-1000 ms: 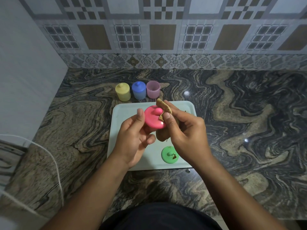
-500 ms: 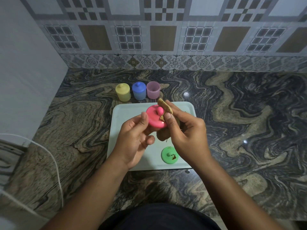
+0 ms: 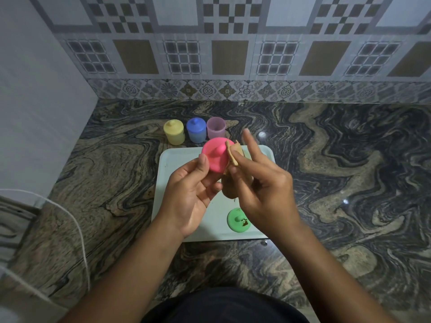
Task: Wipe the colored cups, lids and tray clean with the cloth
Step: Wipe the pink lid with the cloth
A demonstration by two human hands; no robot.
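My left hand (image 3: 191,190) holds a pink lid (image 3: 215,156) with a knob, thumb on its face, above the pale tray (image 3: 177,159). My right hand (image 3: 258,187) pinches a tan cloth (image 3: 233,155) against the lid's right edge, with two fingers stretched out. The cloth hangs down between my hands. A green lid (image 3: 236,221) with a brown smear lies on the tray's near part. Behind the tray stand a yellow lidded cup (image 3: 174,132), a blue lidded cup (image 3: 196,130) and a purple open cup (image 3: 216,128).
The tray lies on a dark marbled counter (image 3: 338,171) backed by a tiled wall. A pale wall closes the left side, and a white cable (image 3: 79,229) runs along the counter's left edge.
The pink lid has risen and turned its knobbed face toward me. My right hand's fingers have spread out while the cloth stays against the lid's edge.
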